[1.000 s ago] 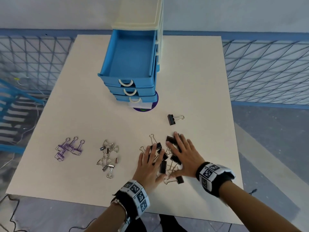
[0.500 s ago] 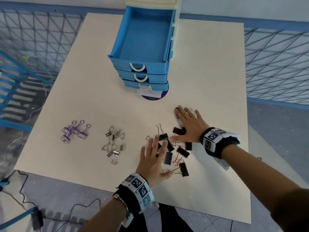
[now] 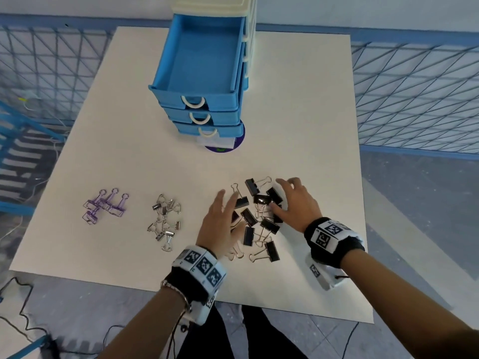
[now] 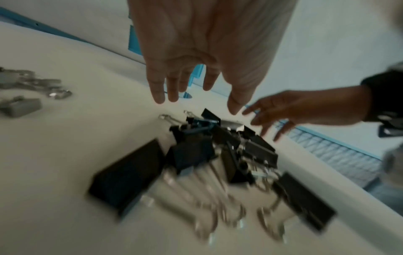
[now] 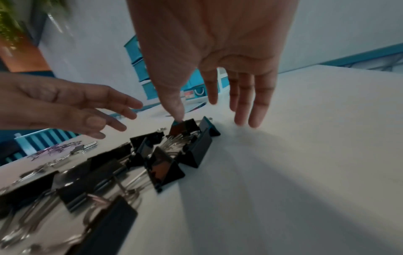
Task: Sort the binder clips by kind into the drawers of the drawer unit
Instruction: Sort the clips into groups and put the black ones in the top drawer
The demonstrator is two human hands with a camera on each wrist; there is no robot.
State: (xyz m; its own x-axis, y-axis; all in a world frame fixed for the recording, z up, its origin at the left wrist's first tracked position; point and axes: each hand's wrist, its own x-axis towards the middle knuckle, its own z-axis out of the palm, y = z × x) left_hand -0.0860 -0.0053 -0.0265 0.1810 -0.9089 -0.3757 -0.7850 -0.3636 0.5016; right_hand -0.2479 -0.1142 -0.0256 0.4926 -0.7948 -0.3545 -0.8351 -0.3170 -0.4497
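Several black binder clips (image 3: 259,218) lie in a loose pile at the table's near middle. My left hand (image 3: 220,216) hovers over the pile's left side with its fingers spread and holds nothing. On the pile's right side my right hand (image 3: 293,200) also has its fingers spread. In the right wrist view its thumb tip (image 5: 177,115) touches a black clip (image 5: 185,126). The drawer unit (image 3: 207,117) stands at the far middle, with its top blue drawer (image 3: 199,97) pulled out and nothing visible in it. Silver clips (image 3: 166,221) and purple clips (image 3: 106,206) lie to the left.
The two lower blue drawers (image 3: 202,125) are shut. A purple disc (image 3: 225,147) lies under the unit's front. The white table (image 3: 311,125) ends just before my wrists, and blue mesh fencing (image 3: 414,99) surrounds it.
My right hand reached out to the stray black clip beyond the pile and has come back with it. That clip now lies at the pile's far edge. My left hand stayed over the pile.
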